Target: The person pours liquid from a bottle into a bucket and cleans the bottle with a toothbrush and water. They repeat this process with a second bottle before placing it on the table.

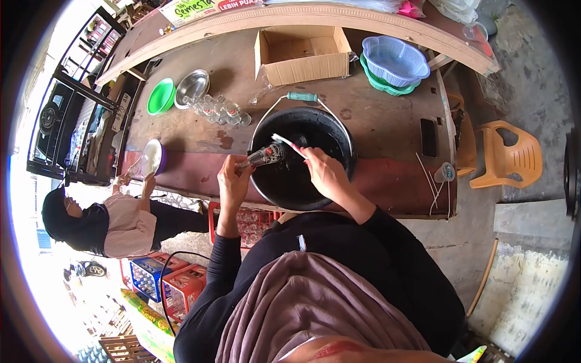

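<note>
My left hand (232, 184) is closed around one end of a clear glass bottle (266, 155) with red and white print, tilted over the left side of a black bucket (273, 186). In my right hand (327, 176) is a slim toothbrush (284, 141) with white bristles and a partly red handle. Its bristles overlap the far edge of the bottle in this view, outside the glass. Dark liquid shows inside the bucket, and its wire handle with a green grip (302, 97) leans toward the far side.
Several glass bottles (221, 112) lie beyond the bucket, near a steel bowl (192, 89) and green basin (161, 97). A cardboard box (305, 69), blue basin (396, 59), phone (428, 138) and plastic cup (445, 173) are around. Another person (121, 224) works at left.
</note>
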Available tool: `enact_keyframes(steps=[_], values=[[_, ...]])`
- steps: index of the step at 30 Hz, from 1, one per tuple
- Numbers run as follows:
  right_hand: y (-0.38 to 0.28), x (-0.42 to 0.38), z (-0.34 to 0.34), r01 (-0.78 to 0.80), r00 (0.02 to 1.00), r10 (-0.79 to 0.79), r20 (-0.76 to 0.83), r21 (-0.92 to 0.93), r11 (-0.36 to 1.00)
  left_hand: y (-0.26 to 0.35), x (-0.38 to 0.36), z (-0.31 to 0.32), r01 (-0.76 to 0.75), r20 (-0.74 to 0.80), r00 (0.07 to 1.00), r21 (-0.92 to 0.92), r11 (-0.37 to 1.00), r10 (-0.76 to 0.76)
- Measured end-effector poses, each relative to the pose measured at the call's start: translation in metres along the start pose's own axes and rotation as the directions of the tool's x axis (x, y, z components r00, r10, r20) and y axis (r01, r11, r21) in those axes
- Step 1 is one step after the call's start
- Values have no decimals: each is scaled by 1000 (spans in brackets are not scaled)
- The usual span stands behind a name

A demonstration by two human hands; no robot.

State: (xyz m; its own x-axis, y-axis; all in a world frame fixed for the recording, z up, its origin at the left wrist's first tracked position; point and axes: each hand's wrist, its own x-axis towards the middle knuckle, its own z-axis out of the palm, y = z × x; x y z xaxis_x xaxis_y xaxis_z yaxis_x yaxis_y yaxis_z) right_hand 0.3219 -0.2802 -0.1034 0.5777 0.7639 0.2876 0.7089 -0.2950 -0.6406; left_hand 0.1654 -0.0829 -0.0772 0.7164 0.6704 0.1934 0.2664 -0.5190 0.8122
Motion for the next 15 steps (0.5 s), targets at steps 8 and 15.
enact_keyframes(steps=[8, 15], values=[[10, 2, -7, -62, 996, 62, 61, -1, 998, 1, -13, -13, -258, 63, 966, 112, 960, 252], [33, 13, 2, -148, 967, 178, 184, -168, 975, 3, -6, -14, -474, 162, 878, 158, 866, 451]])
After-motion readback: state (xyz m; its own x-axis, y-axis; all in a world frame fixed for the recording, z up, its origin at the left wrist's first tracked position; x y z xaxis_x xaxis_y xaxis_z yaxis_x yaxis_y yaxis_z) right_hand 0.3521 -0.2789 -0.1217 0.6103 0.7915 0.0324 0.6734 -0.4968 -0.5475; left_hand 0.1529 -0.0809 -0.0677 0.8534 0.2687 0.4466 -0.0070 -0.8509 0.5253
